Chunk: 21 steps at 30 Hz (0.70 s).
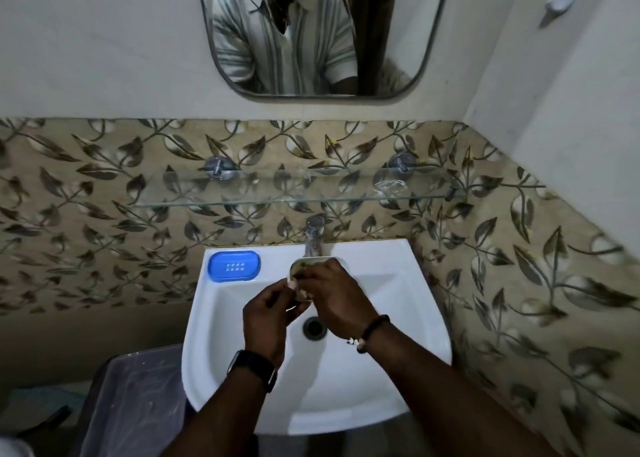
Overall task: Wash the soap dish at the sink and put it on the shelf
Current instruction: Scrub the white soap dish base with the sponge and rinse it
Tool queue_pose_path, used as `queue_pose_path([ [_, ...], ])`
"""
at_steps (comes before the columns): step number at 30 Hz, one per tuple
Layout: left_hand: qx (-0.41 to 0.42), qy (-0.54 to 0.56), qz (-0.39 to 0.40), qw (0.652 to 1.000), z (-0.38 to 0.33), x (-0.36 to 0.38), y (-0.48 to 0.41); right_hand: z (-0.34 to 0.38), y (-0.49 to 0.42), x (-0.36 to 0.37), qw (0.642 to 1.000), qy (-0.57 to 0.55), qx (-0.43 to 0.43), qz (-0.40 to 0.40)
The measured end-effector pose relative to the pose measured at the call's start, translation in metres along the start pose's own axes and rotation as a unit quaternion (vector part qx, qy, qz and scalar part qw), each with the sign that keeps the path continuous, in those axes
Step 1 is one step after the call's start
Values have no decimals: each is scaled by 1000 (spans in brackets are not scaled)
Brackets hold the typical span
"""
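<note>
Left hand, right hand grip pale oval soap dish, dark-mottled inside.

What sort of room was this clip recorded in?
Most likely a small home bathroom: a white basin with a tap at its back, a mirror on the wall above, and a glass shelf between them.

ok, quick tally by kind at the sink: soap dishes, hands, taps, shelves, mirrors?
Soap dishes: 2, blue soap dish on the sink rim, pale soap dish held in both hands
Hands: 2, left hand, right hand
Taps: 1, tap
Glass shelves: 1, glass shelf
Mirrors: 1, mirror
Total: 7
</note>
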<state>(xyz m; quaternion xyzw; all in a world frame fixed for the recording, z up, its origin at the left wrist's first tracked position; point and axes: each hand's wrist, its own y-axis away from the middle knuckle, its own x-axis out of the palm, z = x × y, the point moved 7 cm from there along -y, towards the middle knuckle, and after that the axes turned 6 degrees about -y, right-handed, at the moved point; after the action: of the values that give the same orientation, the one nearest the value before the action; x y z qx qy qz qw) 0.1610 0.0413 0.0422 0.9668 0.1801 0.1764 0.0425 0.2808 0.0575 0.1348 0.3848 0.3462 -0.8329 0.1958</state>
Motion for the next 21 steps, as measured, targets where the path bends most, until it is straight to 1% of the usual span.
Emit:
queue_pose_path([
  [1, 4, 0, -4, 1000, -3, -5, 1, 0, -2, 2, 999, 25, -6, 21],
  [3, 11, -2, -17, 1000, -10, -15, 1, -1, -3, -2, 992, 116, -11, 43],
  [5, 11, 9, -37, 999, -14, -22, -1, -1, -4, -12, 979, 202, 14, 18],
  [7, 5, 28, -42, 999, -15, -21, 0, 3, -6, -17, 964, 259, 55, 4],
  [8, 3, 36, -40, 999, -16, -21, 1, 6, -8, -15, 962, 263, 77, 3],
  [9, 2, 40, -35, 999, -15, -20, 2, 7, -10, -14, 965, 242, 104, 0],
  [11, 6, 34, -18, 999, -18, -21, 4, 12, -15, -8, 977, 140, 158, -10],
  [12, 9, 23, -7, 1000, -21, -21, 3, 16, -16, -3, 983, 80, 164, -7],
  [14, 14, 13, 5, 1000, -26, -25, 0, 30, -18, 5, 990, -11, 140, 16],
  [16, 22, 18, -2, 1000, -33, -30, -3, 39, -19, 4, 994, -28, 93, 45],
  [18, 26, 16, -22, 999, -37, -34, -4, 43, -23, -2, 995, 29, 48, 86],
  [20, 27, 16, -50, 998, -38, -39, -3, 43, -25, -7, 982, 142, 14, 128],
  [21, 27, 19, -64, 997, -38, -42, -2, 42, -26, -12, 974, 187, -2, 126],
])
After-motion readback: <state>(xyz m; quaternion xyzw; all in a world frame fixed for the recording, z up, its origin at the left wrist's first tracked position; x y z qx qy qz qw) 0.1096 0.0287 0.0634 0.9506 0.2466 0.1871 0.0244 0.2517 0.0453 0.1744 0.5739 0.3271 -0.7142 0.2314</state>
